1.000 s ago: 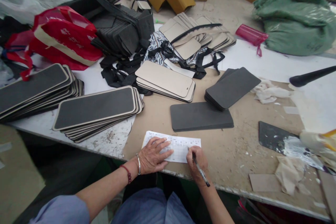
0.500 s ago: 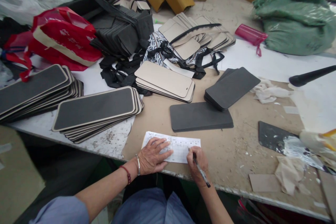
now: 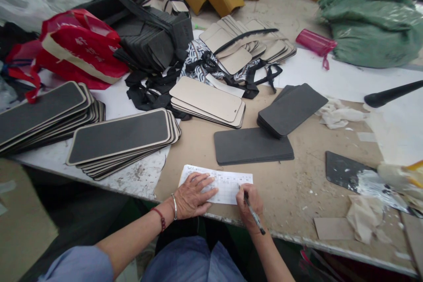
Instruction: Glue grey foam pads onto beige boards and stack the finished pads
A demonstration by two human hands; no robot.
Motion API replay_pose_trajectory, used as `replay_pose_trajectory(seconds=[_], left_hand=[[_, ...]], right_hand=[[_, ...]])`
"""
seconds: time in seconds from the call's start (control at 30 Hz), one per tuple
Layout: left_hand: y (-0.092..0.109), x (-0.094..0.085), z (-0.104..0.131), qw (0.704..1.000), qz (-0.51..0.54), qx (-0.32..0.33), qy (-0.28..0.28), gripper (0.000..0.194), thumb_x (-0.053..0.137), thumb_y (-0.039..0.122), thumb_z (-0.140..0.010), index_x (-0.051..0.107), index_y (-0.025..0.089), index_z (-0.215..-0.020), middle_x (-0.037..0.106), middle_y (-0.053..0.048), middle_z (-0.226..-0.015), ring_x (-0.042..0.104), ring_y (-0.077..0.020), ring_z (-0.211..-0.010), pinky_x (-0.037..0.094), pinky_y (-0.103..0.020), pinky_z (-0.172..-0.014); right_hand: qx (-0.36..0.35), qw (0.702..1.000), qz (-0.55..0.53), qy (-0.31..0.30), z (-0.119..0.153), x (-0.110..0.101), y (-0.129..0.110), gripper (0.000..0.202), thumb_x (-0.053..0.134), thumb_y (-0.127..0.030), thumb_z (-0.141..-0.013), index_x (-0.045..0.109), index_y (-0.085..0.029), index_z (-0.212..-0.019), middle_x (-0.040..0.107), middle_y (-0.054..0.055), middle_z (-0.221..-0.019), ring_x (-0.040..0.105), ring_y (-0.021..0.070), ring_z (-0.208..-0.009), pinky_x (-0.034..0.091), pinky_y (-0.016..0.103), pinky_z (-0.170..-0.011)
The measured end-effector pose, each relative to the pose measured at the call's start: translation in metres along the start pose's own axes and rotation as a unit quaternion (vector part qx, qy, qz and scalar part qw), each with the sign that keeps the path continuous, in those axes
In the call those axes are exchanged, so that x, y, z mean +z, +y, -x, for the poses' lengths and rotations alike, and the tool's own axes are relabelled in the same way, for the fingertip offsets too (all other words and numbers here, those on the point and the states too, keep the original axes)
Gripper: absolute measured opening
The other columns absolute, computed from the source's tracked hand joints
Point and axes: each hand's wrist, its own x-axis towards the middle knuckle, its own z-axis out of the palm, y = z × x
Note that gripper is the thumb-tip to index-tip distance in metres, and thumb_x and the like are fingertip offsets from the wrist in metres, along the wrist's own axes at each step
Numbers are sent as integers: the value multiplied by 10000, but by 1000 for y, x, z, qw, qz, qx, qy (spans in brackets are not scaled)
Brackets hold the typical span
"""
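A white paper form [image 3: 228, 191] with a printed grid and some handwriting lies at the table's front edge. Spread flat across its left part is my left hand [image 3: 193, 196], fingers apart. My right hand [image 3: 250, 206] is closed around a dark pen [image 3: 255, 217], resting at the form's right side; the pen's tip is hidden by my fingers. Just beyond the form lies a stack of dark grey rounded panels [image 3: 253, 146], with a second dark stack [image 3: 294, 110] overlapping its far right corner.
Beige panels [image 3: 206, 99] lie beyond the form, grey-faced panel stacks [image 3: 120, 136] to the left. A glue-smeared dark board [image 3: 350, 169] and crumpled cloth [image 3: 365, 218] sit at right. Behind are a red bag [image 3: 79, 48], black pieces [image 3: 155, 37] and a green sack [image 3: 373, 22].
My right hand with the pen has shifted very slightly to the right over the form. The left hand stays in place.
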Motion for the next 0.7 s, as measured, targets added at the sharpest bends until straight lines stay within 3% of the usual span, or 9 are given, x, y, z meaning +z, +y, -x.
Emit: replay_pose_trajectory(seconds=[0.7], left_hand=[[0,-2,0,1000,3,-1,-5,424,536,335,-751,495,256,-1166,533,-76,-1216,422,-240,-1163,289,-434,-983]], right_hand=[[31,999,9,9,3,2,2,90,414,-176,-852,457,-210,-780,523,10,-690,528,147,-636,448,272,-580]])
